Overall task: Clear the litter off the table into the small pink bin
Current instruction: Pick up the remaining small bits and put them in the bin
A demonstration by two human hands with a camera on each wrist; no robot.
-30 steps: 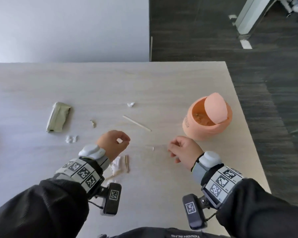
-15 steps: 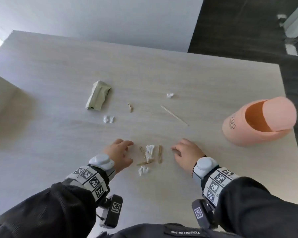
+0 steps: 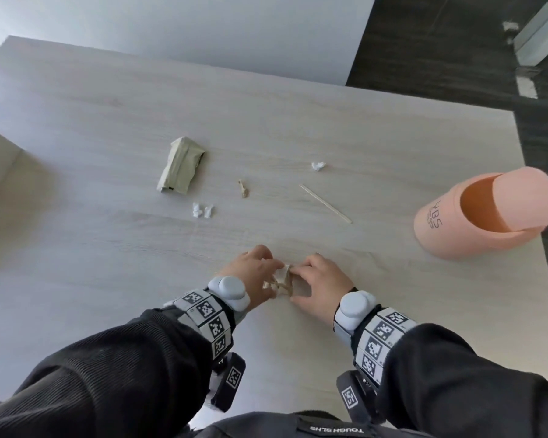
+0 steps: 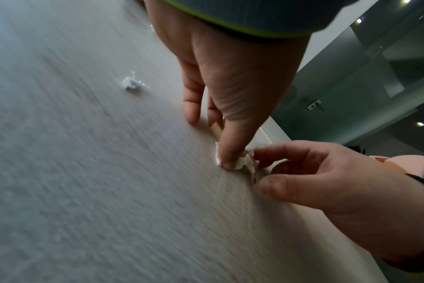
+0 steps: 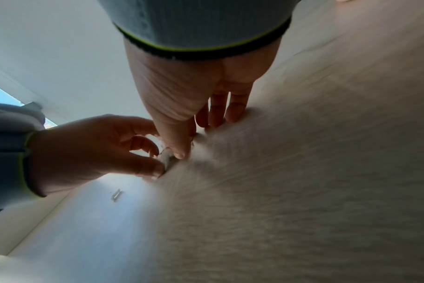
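Observation:
A small pile of litter [image 3: 280, 281], white tissue scraps and short wooden stick bits, lies on the pale wood table [image 3: 108, 254] near me. My left hand [image 3: 268, 276] and right hand [image 3: 298, 284] close on it from either side, curled fingertips and thumbs pinching it together. The left wrist view shows my left thumb [image 4: 230, 151] pressing on a tissue scrap [image 4: 245, 162], with the right hand [image 4: 259, 168] cupped against it. The pink bin [image 3: 456, 229] stands at the right, its swing lid [image 3: 524, 197] tilted open.
Farther out lie a crumpled greenish packet [image 3: 181, 165], two tissue scraps [image 3: 202, 210], a small wood bit [image 3: 243, 188], a long thin stick [image 3: 325, 203] and a tissue ball [image 3: 318, 165]. The bin stands close to the table's right edge, above dark floor.
My hands stood apart on either side of the pile; now they have come together and squeeze it into one clump. The head view has shifted.

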